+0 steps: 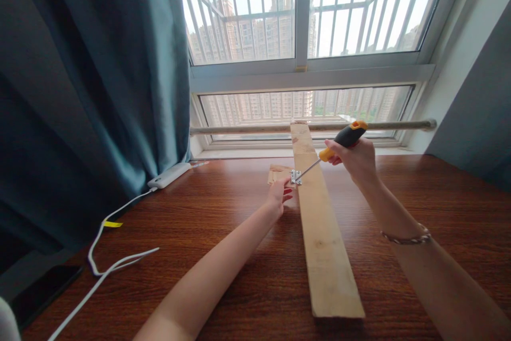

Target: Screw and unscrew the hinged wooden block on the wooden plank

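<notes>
A long pale wooden board [325,234] lies lengthwise on the brown table. Against its left side sits a short wooden piece [275,172], and a small silver metal hinge [296,176] spans the two. My left hand [279,193] is at the hinge's lower left, thumb and fingertip closed at its edge, the other fingers loosely curled. In my right hand [356,157] is a screwdriver [346,138] with a black and yellow handle, my fingers wrapped around it. Its shaft slants down to the left and the tip meets the hinge. Any screw under the tip is too small to make out.
A white power strip [170,175] with a white cable [104,221] lies along the left side, beside a blue curtain [159,64]. A dark flat object [43,290] rests at the lower left. Behind the table, a horizontal rail [247,129] crosses the window.
</notes>
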### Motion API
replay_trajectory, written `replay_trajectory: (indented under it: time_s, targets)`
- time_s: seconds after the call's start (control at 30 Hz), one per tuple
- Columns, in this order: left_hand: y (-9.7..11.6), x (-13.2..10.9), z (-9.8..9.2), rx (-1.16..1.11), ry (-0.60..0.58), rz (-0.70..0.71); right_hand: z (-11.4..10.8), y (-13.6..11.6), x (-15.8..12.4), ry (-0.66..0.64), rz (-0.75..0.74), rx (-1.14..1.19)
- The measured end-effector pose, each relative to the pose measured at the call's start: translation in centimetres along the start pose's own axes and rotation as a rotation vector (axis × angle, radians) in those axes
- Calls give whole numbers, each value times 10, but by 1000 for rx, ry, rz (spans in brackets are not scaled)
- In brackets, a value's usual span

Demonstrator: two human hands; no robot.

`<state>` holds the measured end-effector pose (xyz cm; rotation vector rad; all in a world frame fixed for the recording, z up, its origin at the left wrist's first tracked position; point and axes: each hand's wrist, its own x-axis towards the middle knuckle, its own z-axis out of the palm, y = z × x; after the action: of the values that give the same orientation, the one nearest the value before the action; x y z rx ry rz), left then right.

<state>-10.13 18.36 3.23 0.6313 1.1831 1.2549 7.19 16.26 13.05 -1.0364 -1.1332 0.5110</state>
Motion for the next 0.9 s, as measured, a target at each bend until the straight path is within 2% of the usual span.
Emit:
replay_trajectory:
  time_s: [0.3,0.5,0.6,0.7,0.9]
  targets:
    - [5,-8,0,174,42,-50,4,3,-4,-52,-23,-75]
    - [7,-11,1,107,40,-68,3,2,-5,-82,-49,-153]
    - [10,-13,3,96,54,-112,5,-1,-7,-138,-59,-131]
    - [13,-15,4,87,56,-139,7,-7,-9,-199,-28,-14]
    - [16,-14,3,89,55,-125,2,-23,-14,-429,56,183]
